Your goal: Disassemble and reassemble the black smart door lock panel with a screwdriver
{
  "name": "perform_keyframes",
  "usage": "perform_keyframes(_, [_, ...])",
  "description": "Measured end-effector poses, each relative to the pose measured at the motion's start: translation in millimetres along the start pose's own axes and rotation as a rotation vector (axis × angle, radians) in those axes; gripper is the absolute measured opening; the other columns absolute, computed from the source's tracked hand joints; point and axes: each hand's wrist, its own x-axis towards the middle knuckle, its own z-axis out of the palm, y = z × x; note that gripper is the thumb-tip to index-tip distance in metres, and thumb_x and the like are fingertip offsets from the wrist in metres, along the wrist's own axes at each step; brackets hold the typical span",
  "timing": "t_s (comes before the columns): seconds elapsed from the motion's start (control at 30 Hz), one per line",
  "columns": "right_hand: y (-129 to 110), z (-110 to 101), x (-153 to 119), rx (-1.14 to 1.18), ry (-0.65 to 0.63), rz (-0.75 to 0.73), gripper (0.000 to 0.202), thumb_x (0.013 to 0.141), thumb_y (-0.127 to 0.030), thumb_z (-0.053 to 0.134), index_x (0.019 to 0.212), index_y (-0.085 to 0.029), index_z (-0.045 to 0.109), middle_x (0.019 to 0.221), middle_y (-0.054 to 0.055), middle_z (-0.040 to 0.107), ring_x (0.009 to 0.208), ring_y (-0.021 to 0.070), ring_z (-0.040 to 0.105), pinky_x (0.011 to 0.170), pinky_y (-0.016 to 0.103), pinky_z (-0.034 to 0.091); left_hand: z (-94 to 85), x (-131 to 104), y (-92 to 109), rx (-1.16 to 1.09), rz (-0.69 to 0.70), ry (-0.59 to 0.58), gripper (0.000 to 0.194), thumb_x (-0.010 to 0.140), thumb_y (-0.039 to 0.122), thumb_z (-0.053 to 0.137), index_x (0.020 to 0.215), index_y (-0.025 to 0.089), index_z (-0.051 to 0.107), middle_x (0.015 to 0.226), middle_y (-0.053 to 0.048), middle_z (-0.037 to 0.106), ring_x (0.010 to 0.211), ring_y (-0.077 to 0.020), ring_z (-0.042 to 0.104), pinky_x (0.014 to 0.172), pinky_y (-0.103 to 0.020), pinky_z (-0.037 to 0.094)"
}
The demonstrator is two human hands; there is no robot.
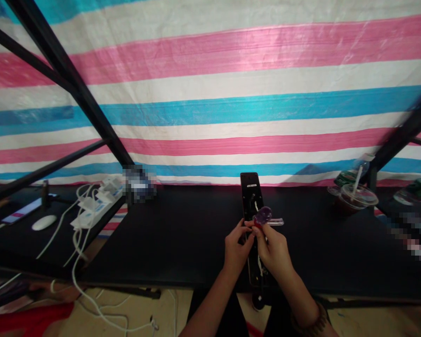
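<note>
A long, narrow black panel [250,183] lies on the black tabletop, its far end toward the striped sheet. It has small holes and a pale label, and a white wire [260,264] runs along it. Over its middle, my right hand [275,248] is closed around a screwdriver with a see-through purple and red handle [264,215]; its shaft is hidden. My left hand [236,248] is closed at the panel's left edge, fingertips close to the right hand's; what they pinch is hidden. A clear plastic strip [276,222] sticks out beyond my right fingers.
A lidded plastic cup with a straw [358,196] stands at the right beside a clear bottle [365,161]. On the left are a white power strip [96,206] with trailing cables, a white mouse [44,222] and a phone [26,210]. Black frame posts [91,110] flank the table.
</note>
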Motion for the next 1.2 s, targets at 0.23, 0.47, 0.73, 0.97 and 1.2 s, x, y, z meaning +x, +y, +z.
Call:
perform_keyframes(0.23, [-3.2, -11.7, 13.6, -0.037, -0.040, -0.079, 0.017, 0.097, -0.025, 0.053, 0.090, -0.022, 0.068, 0.084, 0.006, 0.072, 0.076, 0.0195, 0.071, 0.069, 0.027, 0.057, 1.3, -0.6, -2.9, -0.043, 0.044, -0.030, 0.020, 0.086, 0.022, 0.065, 0.102, 0.020, 0.077, 0.120, -0.009, 0.076, 0.120, -0.0286, 0.067, 0.101, -0.043, 0.053])
perform_keyframes(0.47, [0.8, -23.3, 24.2, -0.003, -0.142, -0.188, 0.019, 0.096, -0.027, 0.059, 0.085, -0.023, 0.073, 0.091, 0.007, 0.072, 0.083, 0.0203, 0.071, 0.073, 0.028, 0.059, 1.5, -2.2, -4.8, 0.014, 0.067, -0.017, 0.016, 0.086, 0.019, 0.064, 0.094, 0.022, 0.078, 0.102, -0.004, 0.080, 0.119, -0.0284, 0.068, 0.102, -0.045, 0.055])
perform_keyframes(0.73, [-0.1, -20.9, 7.5, -0.070, -0.157, -0.164, 0.023, 0.098, -0.018, 0.049, 0.102, -0.024, 0.071, 0.102, 0.009, 0.073, 0.093, 0.0212, 0.073, 0.082, 0.029, 0.060, 1.0, -2.2, -4.2, 0.031, 0.062, -0.013, 0.022, 0.087, 0.019, 0.065, 0.105, 0.024, 0.078, 0.115, -0.005, 0.078, 0.119, -0.0281, 0.068, 0.103, -0.044, 0.055])
perform_keyframes(0.97, [-3.7, -10.2, 9.9, -0.028, 0.010, -0.039, 0.009, 0.092, -0.023, 0.060, 0.089, -0.022, 0.069, 0.080, 0.005, 0.073, 0.078, 0.0214, 0.074, 0.071, 0.029, 0.060, 0.7, -1.5, -4.3, 0.001, 0.086, -0.026, 0.021, 0.088, 0.020, 0.065, 0.104, 0.024, 0.078, 0.122, -0.007, 0.075, 0.122, -0.0284, 0.066, 0.105, -0.044, 0.053])
perform_keyframes(1.2, [-4.0, -1.7, 5.4, 0.055, 0.161, -0.090, 0.013, 0.091, -0.018, 0.063, 0.091, -0.023, 0.075, 0.090, 0.006, 0.076, 0.080, 0.0202, 0.074, 0.074, 0.029, 0.061, 0.2, -1.7, -3.3, 0.017, 0.071, -0.028, 0.020, 0.089, 0.019, 0.063, 0.103, 0.021, 0.078, 0.115, -0.007, 0.078, 0.117, -0.0275, 0.069, 0.100, -0.042, 0.055])
